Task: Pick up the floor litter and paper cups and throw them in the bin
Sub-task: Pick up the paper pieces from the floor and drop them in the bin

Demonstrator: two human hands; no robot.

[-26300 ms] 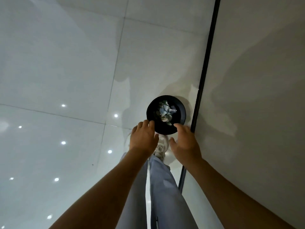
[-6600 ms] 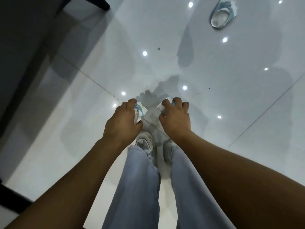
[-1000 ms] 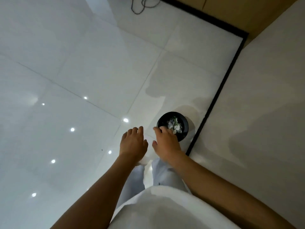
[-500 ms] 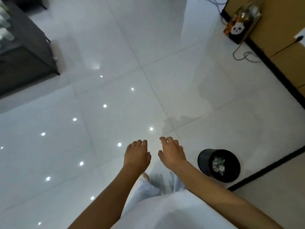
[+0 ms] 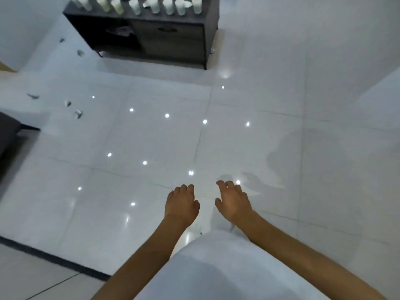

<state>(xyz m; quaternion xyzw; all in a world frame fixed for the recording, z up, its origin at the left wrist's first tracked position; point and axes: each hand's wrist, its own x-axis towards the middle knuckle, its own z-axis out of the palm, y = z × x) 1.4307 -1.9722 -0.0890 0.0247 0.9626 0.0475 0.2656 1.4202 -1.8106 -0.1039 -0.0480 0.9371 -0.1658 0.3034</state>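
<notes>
Both hands hang in front of me over the glossy white floor, palms down and holding nothing. My left hand (image 5: 181,204) has its fingers loosely together; my right hand (image 5: 233,201) has them slightly spread. Several crumpled litter pieces lie far off on the floor at the left: one (image 5: 78,113), another (image 5: 68,103), a flat scrap (image 5: 33,96), and two more near the wall (image 5: 80,52) (image 5: 62,40). A row of white paper cups (image 5: 136,5) stands on top of a dark cabinet (image 5: 173,40) at the back. The bin is out of view.
The dark cabinet stands against the far wall with an open shelf on its left side. A dark furniture edge (image 5: 8,135) juts in at the left. A black floor strip (image 5: 54,259) runs along the lower left. My white shirt fills the bottom centre.
The view has swung left, away from the black bin, which has left the frame. The cabinet with cups and the floor litter have come into sight. Both hands stay empty.
</notes>
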